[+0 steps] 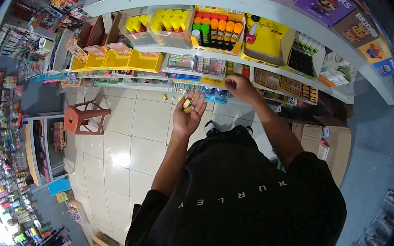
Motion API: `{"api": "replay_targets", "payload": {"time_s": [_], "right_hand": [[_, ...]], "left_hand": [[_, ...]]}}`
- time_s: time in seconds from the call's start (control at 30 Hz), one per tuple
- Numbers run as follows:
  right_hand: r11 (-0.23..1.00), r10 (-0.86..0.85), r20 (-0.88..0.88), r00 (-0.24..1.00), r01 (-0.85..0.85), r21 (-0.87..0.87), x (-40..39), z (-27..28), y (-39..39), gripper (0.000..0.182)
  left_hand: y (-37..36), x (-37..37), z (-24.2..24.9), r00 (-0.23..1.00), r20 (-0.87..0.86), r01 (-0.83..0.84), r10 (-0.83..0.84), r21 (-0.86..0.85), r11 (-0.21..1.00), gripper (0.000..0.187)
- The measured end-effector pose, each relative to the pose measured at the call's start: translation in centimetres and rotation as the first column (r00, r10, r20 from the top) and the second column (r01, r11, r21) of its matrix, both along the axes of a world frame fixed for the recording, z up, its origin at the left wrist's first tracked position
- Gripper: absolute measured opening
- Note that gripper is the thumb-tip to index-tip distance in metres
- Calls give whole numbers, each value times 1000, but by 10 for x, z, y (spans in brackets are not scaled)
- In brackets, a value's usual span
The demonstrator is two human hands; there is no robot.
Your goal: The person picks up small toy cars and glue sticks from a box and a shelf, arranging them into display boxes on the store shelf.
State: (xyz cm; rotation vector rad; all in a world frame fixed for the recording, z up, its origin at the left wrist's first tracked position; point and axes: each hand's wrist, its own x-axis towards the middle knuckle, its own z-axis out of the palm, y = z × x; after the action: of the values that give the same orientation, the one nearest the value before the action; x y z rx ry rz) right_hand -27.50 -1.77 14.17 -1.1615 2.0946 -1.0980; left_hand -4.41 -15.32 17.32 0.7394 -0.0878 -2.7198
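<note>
My left hand (189,114) is turned palm up, its fingers partly spread. A few small yellow-and-dark pieces (187,103) rest in it, too small to name. To the right, my right hand (242,89) is at the shelf front with its fingers curled together; whatever they pinch, if anything, is hidden. It is close to the right end of a blue-and-yellow box or book marked "MATEMATIKA" (211,79). Another small yellow-and-black piece (165,97) shows against the floor tiles, left of my left hand.
Above the hands, a shelf carries a glue stick box (218,30), yellow-capped tubs (169,22) and yellow bins (145,61). Small yellow-and-black boxes (308,93) line a lower shelf. A red-brown stool (86,118) stands left; cardboard boxes (336,144) are at right.
</note>
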Motion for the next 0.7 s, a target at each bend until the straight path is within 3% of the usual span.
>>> {"api": "replay_targets", "payload": {"time_s": [0.1,0.2,0.23,0.27,0.3,0.4,0.5,0.53,0.6,0.63,0.7], "right_hand": [[984,22,22,1000,-18,-176,49,56,4,20],[958,64,44,997,-49,-281,79,79,5,24],[967,70,118,991,-39,-250,85,87,6,29],[963,47,-26,999,-52,-263,88,69,7,31],[972,24,-27,999,-30,-231,90,66,9,30],[985,19,37,999,-12,-169,91,63,15,28],[986,62,49,997,-54,-157,90,62,24,27],[984,84,39,996,-77,-158,89,59,26,26],[986,87,87,992,-73,-149,87,56,32,29],[981,83,160,984,-53,-185,88,63,34,29],[976,82,259,962,-25,-215,85,53,43,32]], "left_hand": [[4,-24,1,998,-42,53,-54,-27,998,35],[14,-40,5,987,-80,134,-140,-81,988,36],[21,-46,9,980,-104,158,-167,-93,983,37],[26,-51,10,972,-129,181,-194,-105,978,38],[28,-54,7,964,-175,195,-199,-39,980,38],[37,-61,2,976,-98,199,-196,16,980,36],[44,-61,-5,964,-127,226,-233,-67,972,34],[45,-61,-2,966,-67,249,-249,-5,968,33],[36,-52,-50,898,-329,338,-294,83,938,32],[45,-60,4,957,21,284,-288,122,951,31],[45,-54,-19,970,94,217,-222,59,974,30]]}}
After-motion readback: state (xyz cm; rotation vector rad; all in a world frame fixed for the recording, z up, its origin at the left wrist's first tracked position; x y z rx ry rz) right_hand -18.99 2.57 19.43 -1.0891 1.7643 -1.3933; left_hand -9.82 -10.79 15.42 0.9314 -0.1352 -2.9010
